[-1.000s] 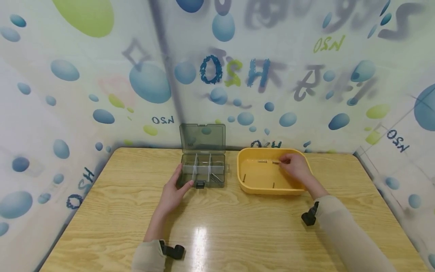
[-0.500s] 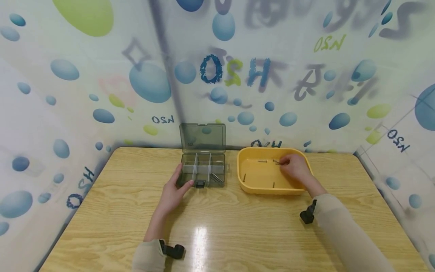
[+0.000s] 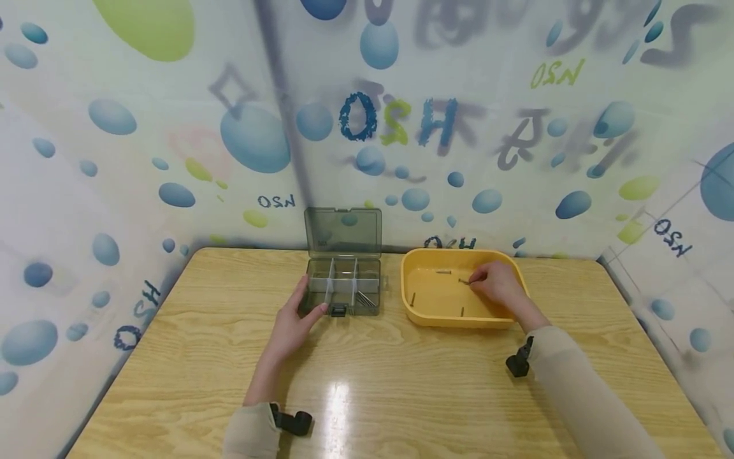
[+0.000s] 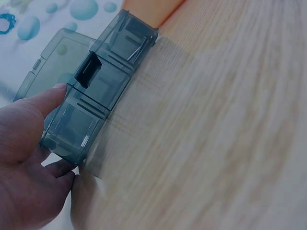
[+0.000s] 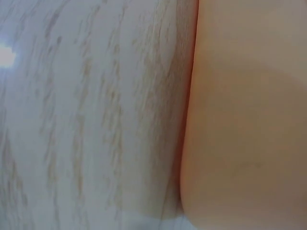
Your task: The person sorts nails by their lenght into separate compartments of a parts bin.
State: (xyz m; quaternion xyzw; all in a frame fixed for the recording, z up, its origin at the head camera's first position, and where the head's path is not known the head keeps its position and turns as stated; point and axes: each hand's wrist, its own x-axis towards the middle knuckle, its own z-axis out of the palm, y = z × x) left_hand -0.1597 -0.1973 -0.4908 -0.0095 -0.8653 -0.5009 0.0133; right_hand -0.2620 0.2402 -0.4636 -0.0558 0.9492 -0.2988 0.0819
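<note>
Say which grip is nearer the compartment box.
Left. The left grip holds the compartment box at its left end; the right grip, farther right, reaches into the yellow tray.

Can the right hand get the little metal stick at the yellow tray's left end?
Probably yes: the right hand is inside the yellow tray, and nothing seems to block its way to the left-end stick. It seems to pinch another stick.

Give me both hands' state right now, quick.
Left hand: closed on the box, at its front left corner.
Right hand: closed, pinching a screw.
</note>
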